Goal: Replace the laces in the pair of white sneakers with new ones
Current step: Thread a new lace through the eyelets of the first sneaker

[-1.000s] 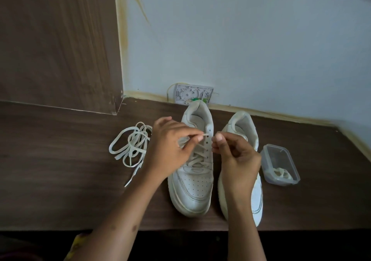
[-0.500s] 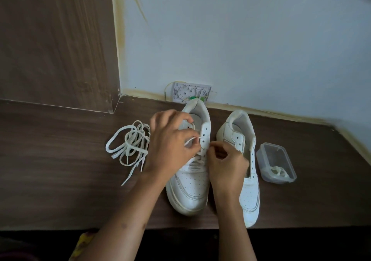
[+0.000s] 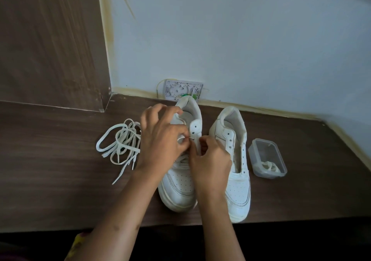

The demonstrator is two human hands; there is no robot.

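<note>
Sneakers are set side by side on the brown tabletop (image 3: 60,170), heels toward the wall. The left sneaker (image 3: 180,188) is partly laced; its lace end (image 3: 181,138) is pinched by the left hand (image 3: 160,140) at an eyelet. The eyelet flap of the same shoe is gripped by the right hand (image 3: 210,160). The right sneaker (image 3: 236,180) is unlaced. Loose laces (image 3: 118,142) are heaped left of the shoes, and a clear plastic container (image 3: 267,158) holding a bundled lace is placed to the right.
</note>
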